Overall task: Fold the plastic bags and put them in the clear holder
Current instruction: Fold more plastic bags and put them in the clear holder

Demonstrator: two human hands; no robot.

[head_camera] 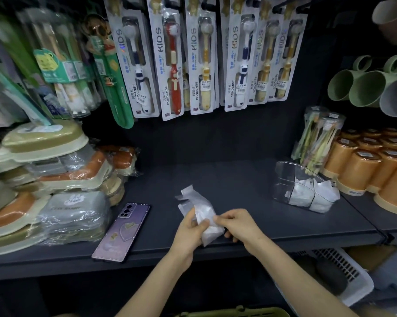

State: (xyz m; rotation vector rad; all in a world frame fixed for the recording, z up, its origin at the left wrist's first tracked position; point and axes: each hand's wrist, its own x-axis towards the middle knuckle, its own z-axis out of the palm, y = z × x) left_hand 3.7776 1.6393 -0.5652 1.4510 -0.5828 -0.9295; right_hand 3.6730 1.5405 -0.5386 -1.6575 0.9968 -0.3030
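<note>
The clear holder point(284, 179) stands on the shelf point(215, 172), to the right of your hands. It holds several folded white bags point(307, 196); their count cannot be read through the wall. The plastic bag point(204, 210), partly folded, is at the shelf's front, with your left grip point(190, 227) and right grip point(238, 225) both clamped on it. Your fingers hide part of it. Below, a white basket point(353, 277) is cut off, its dark contents indistinct.

Shop, retail display. Carded KIDS toothbrushes point(170, 65) hang in rows, barcode price stickers point(206, 84) on packs. Dark shelf point(215, 175) carries stacks of shrink-wrapped boxes point(55, 179) and rows of identical orange cups point(364, 165) — green mugs point(364, 85) above.
</note>
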